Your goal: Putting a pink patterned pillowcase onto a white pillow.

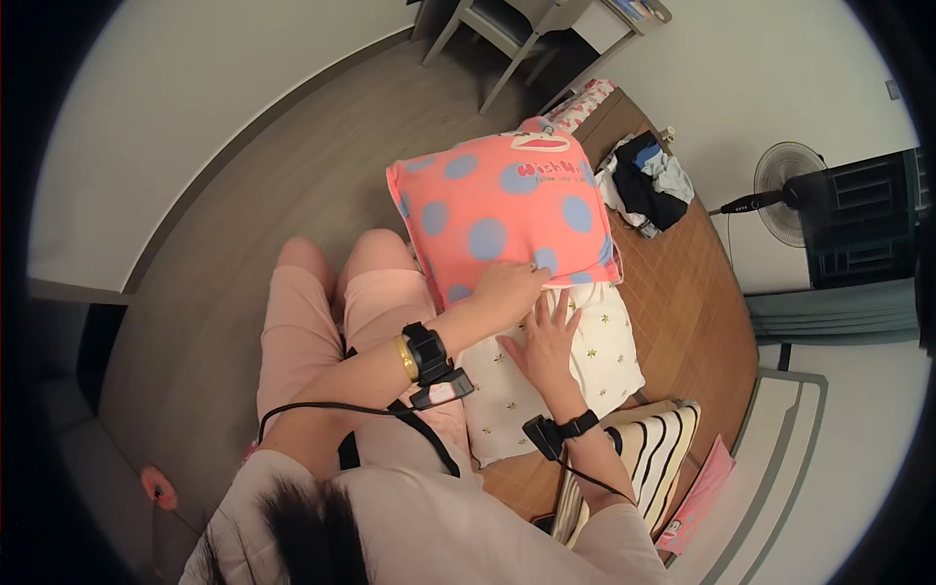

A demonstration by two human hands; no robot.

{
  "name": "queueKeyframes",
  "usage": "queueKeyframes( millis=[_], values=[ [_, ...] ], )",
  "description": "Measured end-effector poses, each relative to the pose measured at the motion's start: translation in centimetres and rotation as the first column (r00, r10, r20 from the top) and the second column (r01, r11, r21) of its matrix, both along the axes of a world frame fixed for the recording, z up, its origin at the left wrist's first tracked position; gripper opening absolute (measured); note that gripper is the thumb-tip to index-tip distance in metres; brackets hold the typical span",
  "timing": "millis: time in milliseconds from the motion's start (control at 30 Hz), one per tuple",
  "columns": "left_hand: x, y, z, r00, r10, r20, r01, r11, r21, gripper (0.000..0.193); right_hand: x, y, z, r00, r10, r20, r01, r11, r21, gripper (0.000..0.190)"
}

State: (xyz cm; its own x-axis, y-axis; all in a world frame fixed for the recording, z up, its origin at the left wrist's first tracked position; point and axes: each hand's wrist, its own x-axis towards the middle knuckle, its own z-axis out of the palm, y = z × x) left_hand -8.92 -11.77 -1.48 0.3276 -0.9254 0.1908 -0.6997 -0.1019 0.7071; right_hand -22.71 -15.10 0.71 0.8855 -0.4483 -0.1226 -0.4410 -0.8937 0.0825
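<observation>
A pink pillow [504,219] with blue dots and printed writing lies in front of me, beside my knees. My left hand [512,289], fingers curled, grips its near edge. Just below that edge, my right hand [548,340] lies with spread fingers on a white pillow [504,395] patterned with small sprigs. Its fingertips reach the pink pillow's edge; whether they pinch any fabric is not visible. The pink pillow overlaps the far part of the white one. Both my wrists carry black strapped devices with cables.
The pillows rest on a wooden bed surface [680,292]. Crumpled clothes [647,183] lie at its far side, near a standing fan [790,194]. Striped fabric [651,453] and a pink cloth [702,497] are by the headboard [775,453]. A chair [504,36] stands beyond.
</observation>
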Motion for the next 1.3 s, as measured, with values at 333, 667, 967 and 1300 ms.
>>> queueKeyframes(
  millis=[333, 667, 967, 1300],
  values=[
    [-2.2, -1.4, -0.7, 0.982, -0.027, -0.185, 0.004, 0.993, -0.122, 0.015, -2.2, -2.5, -5.4, 0.994, 0.012, 0.106, -0.015, 0.999, 0.028, 0.06],
    [-7.8, 0.8, -0.5, 0.812, -0.394, -0.43, 0.333, 0.918, -0.214, 0.017, -5.3, -4.1, -7.8, 0.979, -0.008, 0.202, -0.035, 0.978, 0.208, 0.051],
    [-2.2, 3.0, -4.9, 0.785, -0.174, -0.594, 0.184, 0.982, -0.045, 0.011, -0.2, -8.8, -5.3, 0.91, -0.053, 0.41, 0.03, 0.998, 0.06, 0.049],
    [0.3, 4.4, -16.1, 0.704, 0.472, -0.531, -0.512, 0.855, 0.081, 0.041, -3.8, -1.1, -2.4, 0.855, -0.18, 0.486, 0.054, 0.964, 0.262, 0.047]
  ],
)
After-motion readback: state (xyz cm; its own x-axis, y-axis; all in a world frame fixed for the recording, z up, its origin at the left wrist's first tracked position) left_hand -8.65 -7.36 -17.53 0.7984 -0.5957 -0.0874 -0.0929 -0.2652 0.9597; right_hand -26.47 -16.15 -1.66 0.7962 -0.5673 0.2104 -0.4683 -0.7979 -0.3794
